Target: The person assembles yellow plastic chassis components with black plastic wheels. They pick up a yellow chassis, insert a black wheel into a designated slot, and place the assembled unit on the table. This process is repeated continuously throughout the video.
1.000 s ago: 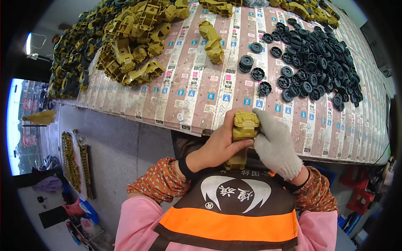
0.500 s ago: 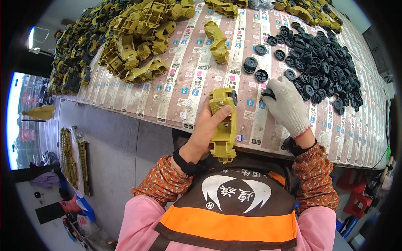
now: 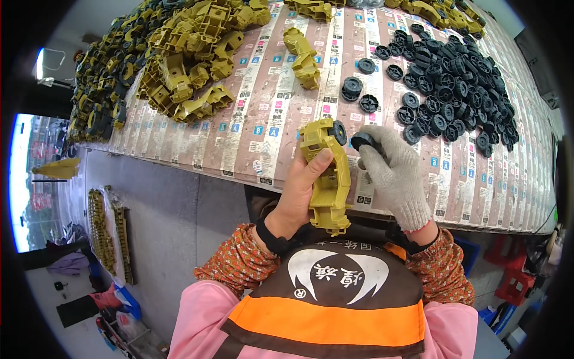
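Note:
A yellow-green plastic toy car body (image 3: 332, 191) is gripped in my bare left hand (image 3: 299, 185), the thumb lying across it. One black wheel (image 3: 338, 132) sits at the far right corner of the car body. My right hand (image 3: 394, 170), in a pale knitted glove, pinches another black wheel (image 3: 362, 140) between thumb and fingers. That wheel is just right of the car body and apart from it. A few loose wheels lie beyond, among them a wheel (image 3: 369, 103) lying flat and a stacked pair (image 3: 352, 88).
A big heap of black wheels (image 3: 454, 90) covers the table's right side. Car bodies (image 3: 191, 66) are piled at the far left, beside bodies with wheels (image 3: 101, 90). A single car body (image 3: 302, 60) lies mid-table. The table's front edge (image 3: 233, 179) runs close before me.
My right hand has moved left and nearer with the wheel, toward the car body. My left hand has turned the car body, so its fitted wheel shows more.

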`<state>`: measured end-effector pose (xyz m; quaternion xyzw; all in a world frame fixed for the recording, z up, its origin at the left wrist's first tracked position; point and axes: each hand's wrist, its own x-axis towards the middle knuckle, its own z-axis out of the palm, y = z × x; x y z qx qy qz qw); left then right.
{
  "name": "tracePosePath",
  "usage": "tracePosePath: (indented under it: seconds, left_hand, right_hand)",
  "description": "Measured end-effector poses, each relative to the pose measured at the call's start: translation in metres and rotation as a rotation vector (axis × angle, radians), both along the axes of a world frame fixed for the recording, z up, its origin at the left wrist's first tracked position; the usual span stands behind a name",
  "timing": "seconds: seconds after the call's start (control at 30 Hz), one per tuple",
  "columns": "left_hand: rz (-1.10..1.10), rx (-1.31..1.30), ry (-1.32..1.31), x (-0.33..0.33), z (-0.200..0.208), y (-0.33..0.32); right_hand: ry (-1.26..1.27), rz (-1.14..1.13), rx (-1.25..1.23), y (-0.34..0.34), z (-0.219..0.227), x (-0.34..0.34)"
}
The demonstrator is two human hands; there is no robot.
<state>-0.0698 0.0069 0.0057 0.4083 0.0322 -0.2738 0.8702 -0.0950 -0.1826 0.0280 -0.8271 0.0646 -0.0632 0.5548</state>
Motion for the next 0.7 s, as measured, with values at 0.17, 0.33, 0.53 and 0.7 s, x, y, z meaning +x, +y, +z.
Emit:
tracePosePath:
  seconds: [0.17,0.33,0.53,0.7]
  left_hand:
    - [0.146,0.066,-0.095,0.008,-0.004,0.003]
    - [0.236,0.085,-0.178,0.012,-0.002,0.0]
    - [0.314,0.089,-0.238,0.014,-0.005,-0.005]
    - [0.346,0.119,-0.377,0.01,-0.008,-0.004]
  right_hand:
    - [-0.016,0.105,-0.107,0.007,0.014,-0.022]
    - [0.008,0.155,-0.038,0.018,0.012,-0.036]
    - [-0.083,0.17,-0.119,0.023,0.006,-0.045]
    - [-0.135,0.22,-0.217,0.022,-0.002,-0.054]
